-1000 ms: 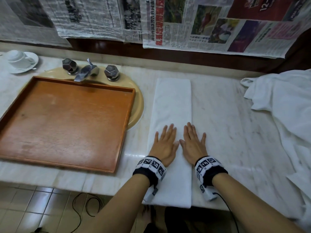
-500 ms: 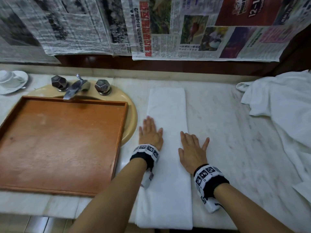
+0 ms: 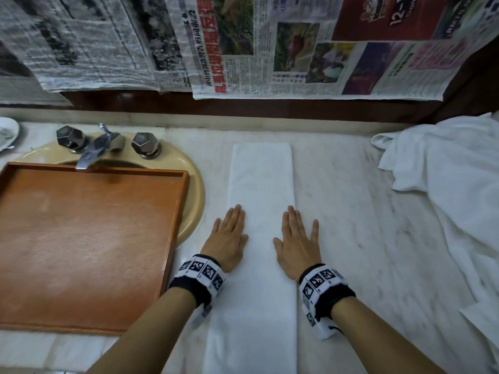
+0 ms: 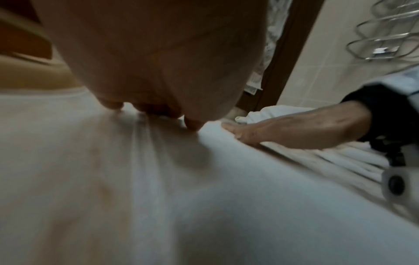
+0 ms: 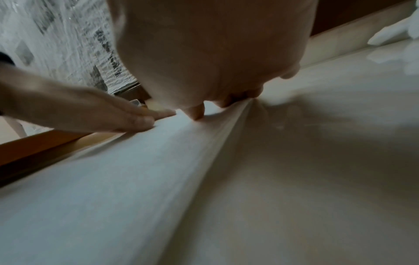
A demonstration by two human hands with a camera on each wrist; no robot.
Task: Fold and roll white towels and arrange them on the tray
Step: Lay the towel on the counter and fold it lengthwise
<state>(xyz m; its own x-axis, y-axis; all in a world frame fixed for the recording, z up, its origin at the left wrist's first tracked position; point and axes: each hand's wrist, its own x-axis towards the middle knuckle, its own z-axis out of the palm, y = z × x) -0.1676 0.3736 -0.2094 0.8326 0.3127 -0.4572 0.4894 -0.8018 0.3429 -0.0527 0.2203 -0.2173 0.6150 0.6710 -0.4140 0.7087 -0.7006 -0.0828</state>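
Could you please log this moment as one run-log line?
left hand: flat on folded towel left edge | right hand: flat on right edge | tray: no towels

towel [image 3: 260, 184]: white matt cloth, fine nap; counter [image 3: 351, 211]: pale veined marble, slight sheen; tray [image 3: 81, 238]: orange-brown wood, matt, faintly scuffed; tap [image 3: 94, 149]: polished metal, faceted knobs; basin [image 3: 194, 179]: cream, glossy; wall sheets [image 3: 270, 49]: crinkled newspaper; heap [image 3: 445, 171]: white rumpled cloth.
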